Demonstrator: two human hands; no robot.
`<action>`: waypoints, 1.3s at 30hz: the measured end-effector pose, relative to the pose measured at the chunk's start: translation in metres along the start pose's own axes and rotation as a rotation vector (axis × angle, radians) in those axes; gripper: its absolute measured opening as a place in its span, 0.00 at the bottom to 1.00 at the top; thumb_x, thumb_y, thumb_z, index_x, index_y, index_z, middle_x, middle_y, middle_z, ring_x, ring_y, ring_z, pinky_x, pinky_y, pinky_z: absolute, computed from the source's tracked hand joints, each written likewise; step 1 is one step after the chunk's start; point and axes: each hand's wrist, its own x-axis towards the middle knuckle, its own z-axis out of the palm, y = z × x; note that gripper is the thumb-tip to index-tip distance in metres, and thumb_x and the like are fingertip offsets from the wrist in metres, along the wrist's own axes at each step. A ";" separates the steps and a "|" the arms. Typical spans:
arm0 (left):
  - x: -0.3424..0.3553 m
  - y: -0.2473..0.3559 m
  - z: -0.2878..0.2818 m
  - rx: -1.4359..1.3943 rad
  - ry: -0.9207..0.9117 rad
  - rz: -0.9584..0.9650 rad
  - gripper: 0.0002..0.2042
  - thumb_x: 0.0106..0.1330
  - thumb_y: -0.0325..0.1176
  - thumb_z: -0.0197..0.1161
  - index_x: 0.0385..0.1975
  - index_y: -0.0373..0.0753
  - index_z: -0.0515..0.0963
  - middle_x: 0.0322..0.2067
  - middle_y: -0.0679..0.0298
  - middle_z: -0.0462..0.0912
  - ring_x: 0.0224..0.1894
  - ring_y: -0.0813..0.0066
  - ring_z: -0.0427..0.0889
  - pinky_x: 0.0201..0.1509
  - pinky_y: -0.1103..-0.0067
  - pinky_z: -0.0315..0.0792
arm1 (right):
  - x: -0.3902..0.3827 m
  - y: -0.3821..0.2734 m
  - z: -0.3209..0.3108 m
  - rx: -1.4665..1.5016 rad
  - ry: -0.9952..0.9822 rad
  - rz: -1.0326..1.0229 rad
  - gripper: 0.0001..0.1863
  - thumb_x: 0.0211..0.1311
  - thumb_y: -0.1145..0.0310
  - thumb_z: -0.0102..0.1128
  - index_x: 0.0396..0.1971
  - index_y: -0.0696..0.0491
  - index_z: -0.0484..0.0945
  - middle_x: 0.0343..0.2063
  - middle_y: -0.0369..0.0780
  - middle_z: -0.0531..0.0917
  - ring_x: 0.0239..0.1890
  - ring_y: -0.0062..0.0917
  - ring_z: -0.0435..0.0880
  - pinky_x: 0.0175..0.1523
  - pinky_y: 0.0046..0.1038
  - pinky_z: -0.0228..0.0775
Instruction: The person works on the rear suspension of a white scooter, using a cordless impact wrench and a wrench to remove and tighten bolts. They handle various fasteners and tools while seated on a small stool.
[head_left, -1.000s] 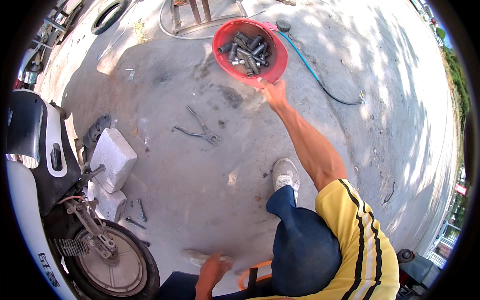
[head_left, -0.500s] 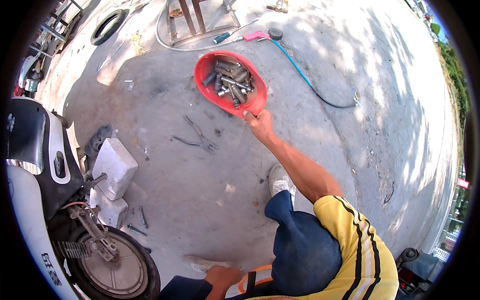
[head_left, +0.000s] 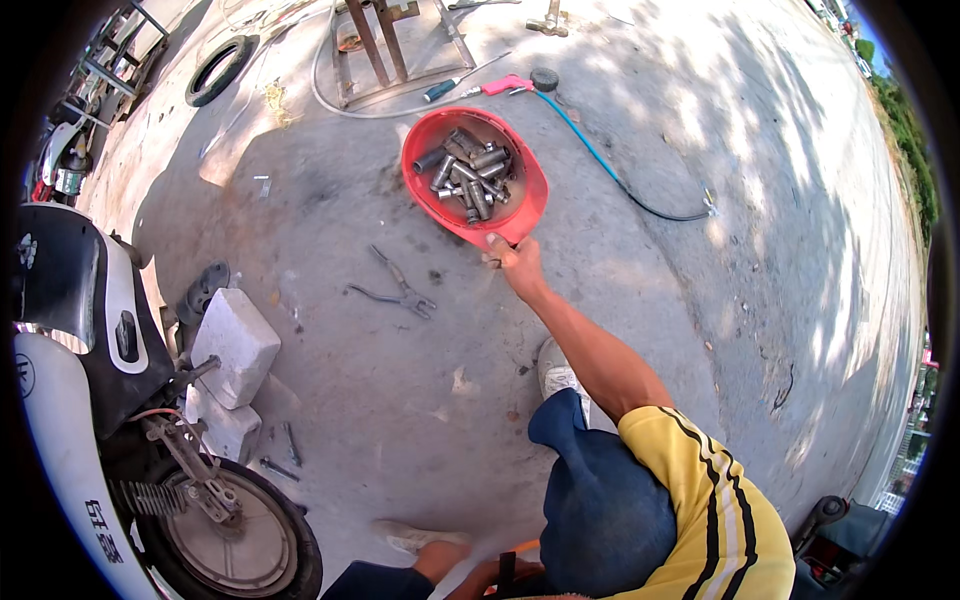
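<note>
My right hand grips the brim of an upturned red hard hat, thumb on top and fingers curled beneath. Inside it lies a heap of steel sockets, several of them long and dark. Whether the hat rests on the concrete or hangs just above it, I cannot tell. Nearest to it on the ground is a pair of pliers with its handles spread. At the lower edge, beside my shoe, a dim blurred patch of skin may be my left hand; no fingers can be made out.
A white electric scooter stands at left, its wheel near foam blocks and two bolts. Farther off are a metal frame, a screwdriver, a pink air gun on a blue hose, a hammer and a tyre.
The hard hat and my right hand have shifted slightly in the picture, and the sockets inside lie differently. The skin at the lower edge has moved too. The view has tilted a little.
</note>
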 end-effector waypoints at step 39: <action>0.135 0.046 0.176 -0.649 -0.121 0.546 0.22 0.69 0.46 0.56 0.54 0.36 0.78 0.49 0.51 0.85 0.52 0.51 0.83 0.57 0.66 0.74 | 0.018 -0.061 0.022 -1.466 -0.184 -0.770 0.35 0.58 0.57 0.70 0.64 0.53 0.71 0.46 0.45 0.81 0.51 0.42 0.80 0.56 0.43 0.72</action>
